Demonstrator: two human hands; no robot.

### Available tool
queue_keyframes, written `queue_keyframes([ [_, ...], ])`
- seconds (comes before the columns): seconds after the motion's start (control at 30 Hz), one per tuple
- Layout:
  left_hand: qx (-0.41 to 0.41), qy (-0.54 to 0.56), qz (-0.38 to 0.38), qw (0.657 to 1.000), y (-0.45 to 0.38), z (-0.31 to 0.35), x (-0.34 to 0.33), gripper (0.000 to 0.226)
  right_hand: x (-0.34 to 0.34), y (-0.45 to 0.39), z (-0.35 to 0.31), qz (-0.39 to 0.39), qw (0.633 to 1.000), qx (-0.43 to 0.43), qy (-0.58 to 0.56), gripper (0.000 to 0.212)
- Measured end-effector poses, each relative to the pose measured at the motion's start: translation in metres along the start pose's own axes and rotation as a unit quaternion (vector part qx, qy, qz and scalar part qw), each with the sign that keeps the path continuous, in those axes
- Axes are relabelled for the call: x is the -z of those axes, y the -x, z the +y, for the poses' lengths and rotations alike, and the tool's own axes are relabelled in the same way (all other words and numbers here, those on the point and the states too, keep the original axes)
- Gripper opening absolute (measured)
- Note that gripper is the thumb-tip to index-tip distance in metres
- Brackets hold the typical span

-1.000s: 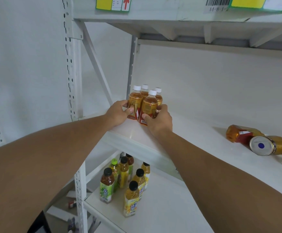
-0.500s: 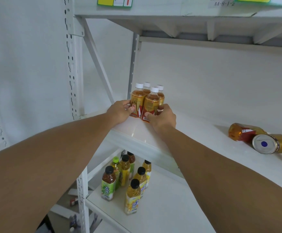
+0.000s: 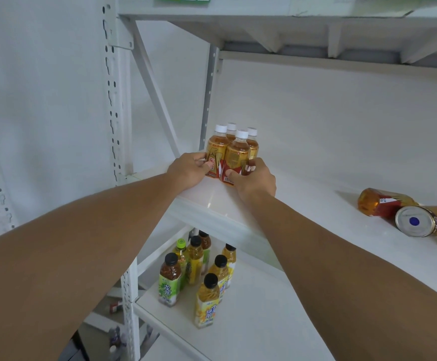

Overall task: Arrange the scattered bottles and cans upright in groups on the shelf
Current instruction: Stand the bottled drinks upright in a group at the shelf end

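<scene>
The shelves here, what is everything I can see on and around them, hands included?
White-capped tea bottles: four, amber with red and gold labels, upright in a tight cluster at the left end of the middle shelf.
Lying bottle: one, amber with a red label, on its side at the right of that shelf.
Lying can: one, gold with a silver end, on its side beside the lying bottle.
Black-capped bottles: about six, yellow and green labels, upright on the lower shelf.
Green-capped bottle: one, among those.
Left hand: against the cluster's left side.
Right hand: against its right front.
</scene>
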State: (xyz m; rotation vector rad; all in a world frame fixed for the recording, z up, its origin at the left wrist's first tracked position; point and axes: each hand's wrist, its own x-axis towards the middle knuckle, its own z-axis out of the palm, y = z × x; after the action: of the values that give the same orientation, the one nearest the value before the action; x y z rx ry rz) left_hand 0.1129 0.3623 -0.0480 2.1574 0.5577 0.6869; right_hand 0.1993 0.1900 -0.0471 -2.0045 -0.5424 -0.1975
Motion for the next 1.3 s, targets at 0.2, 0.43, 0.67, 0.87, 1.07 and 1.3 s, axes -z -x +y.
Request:
queue_keyframes([
  [0.2,-0.009,0.009,-0.017,1.0,0.0,-0.001,0.0,0.042,0.0,0.002,0.001,-0.011,1.0,0.007,0.014,0.058],
  [0.43,-0.008,0.009,-0.03,0.999,0.0,0.003,-0.001,0.049,0.004,0.008,-0.004,-0.011,1.0,0.004,0.015,0.057],
  [0.67,0.013,0.046,0.015,0.999,0.001,0.006,0.0,0.071,0.006,0.012,-0.009,-0.011,1.0,-0.003,0.004,0.068],
  [0.87,-0.011,0.084,0.064,0.994,0.007,0.011,0.005,0.067,0.014,0.015,-0.011,-0.008,0.998,-0.012,-0.054,0.1],
  [1.07,-0.027,0.072,0.039,0.996,0.015,0.012,0.008,0.074,0.029,0.021,-0.008,-0.044,0.998,0.01,-0.036,0.115],
  [1.3,-0.03,-0.032,-0.022,0.999,0.042,0.026,0.024,0.098,0.065,0.036,-0.004,-0.106,0.983,0.052,0.139,0.111],
])
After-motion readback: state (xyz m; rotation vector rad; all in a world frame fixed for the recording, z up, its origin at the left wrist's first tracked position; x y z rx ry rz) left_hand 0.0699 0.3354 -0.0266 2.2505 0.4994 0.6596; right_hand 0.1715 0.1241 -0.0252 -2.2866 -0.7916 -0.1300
